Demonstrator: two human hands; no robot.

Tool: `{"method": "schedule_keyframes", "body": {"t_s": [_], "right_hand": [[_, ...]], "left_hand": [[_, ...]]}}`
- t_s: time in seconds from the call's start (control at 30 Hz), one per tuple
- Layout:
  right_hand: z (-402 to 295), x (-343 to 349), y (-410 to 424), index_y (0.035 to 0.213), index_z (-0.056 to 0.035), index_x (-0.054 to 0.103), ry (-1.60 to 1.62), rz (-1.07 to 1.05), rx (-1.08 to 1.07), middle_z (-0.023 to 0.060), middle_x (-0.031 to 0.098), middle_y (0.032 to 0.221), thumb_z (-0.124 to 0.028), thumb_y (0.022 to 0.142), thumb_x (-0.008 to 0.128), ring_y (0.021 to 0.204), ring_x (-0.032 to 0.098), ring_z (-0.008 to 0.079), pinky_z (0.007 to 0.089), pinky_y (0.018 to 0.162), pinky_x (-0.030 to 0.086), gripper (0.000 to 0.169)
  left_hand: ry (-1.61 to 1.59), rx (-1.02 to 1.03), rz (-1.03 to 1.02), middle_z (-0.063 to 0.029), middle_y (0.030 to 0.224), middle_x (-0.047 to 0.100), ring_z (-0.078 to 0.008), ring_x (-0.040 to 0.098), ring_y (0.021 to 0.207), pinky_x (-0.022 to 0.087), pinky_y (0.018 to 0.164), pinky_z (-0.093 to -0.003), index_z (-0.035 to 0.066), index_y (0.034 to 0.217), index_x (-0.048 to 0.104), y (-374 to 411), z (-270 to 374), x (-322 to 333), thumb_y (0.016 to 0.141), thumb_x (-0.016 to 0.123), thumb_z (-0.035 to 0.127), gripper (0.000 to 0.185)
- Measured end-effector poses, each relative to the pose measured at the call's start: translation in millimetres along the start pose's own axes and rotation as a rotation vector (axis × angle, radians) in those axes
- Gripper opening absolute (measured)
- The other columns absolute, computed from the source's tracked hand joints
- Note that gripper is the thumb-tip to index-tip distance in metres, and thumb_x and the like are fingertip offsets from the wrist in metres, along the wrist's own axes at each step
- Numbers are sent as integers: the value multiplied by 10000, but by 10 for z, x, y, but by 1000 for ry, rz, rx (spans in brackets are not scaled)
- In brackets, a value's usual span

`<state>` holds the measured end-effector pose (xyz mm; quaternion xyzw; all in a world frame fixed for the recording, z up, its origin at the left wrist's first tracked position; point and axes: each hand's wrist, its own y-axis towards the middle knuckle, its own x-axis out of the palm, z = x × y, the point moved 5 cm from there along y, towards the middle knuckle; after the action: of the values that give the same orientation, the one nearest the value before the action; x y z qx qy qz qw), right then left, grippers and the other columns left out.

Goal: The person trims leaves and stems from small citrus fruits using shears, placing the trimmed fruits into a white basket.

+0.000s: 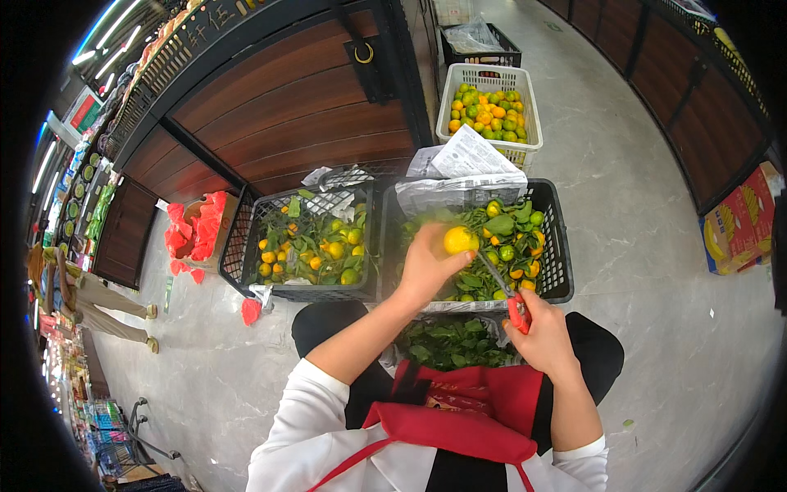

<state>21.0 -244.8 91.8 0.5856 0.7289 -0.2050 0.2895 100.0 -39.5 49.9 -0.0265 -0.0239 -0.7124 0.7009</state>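
Observation:
My left hand (430, 264) holds a yellow-orange citrus fruit (461, 240) above a black plastic crate (556, 246). Red-handled scissors or snips (518, 310) are in my right hand (544, 335), their narrow blades pointing up and left, close to the fruit; whether they touch it I cannot tell. Inside the crate lie green and orange citrus fruits with leaves and stems, over newspaper (473, 157). To its left, a second black crate (326, 289) holds more leafy citrus. Cut green leaves (455, 344) lie in a container between my knees.
Beyond the crates stand a white crate (535, 117) of citrus and a black crate (510, 52) with clear plastic. A carton with red wrapping (212, 215) is at left, near a standing person (110, 304). Wood-panelled display stands (295, 111) flank the aisle; a banana carton (741, 221) is at right.

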Motion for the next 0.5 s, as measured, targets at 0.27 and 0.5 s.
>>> {"method": "schedule_keyframes", "body": {"t_s": [0.27,0.5], "right_hand": [[-16,120,-12,1150,45,526,-99,103,-72,207,613,918,-72,708,694,763,622,354,409,669,504,487],[25,254,8,1190,73,457,-179,115,-95,245,592,941,-62,748,663,799,608,397,429,690,491,507]], "left_hand": [[155,94,-36,-118,1070,575,-176,587,994,492,866,-307,-13,1144,430,-186,-3,7,747,735,39,503],[473,225,-24,-99,982,597,-154,599,895,504,773,-289,2,1083,478,-259,49,8,693,787,98,506]]}}
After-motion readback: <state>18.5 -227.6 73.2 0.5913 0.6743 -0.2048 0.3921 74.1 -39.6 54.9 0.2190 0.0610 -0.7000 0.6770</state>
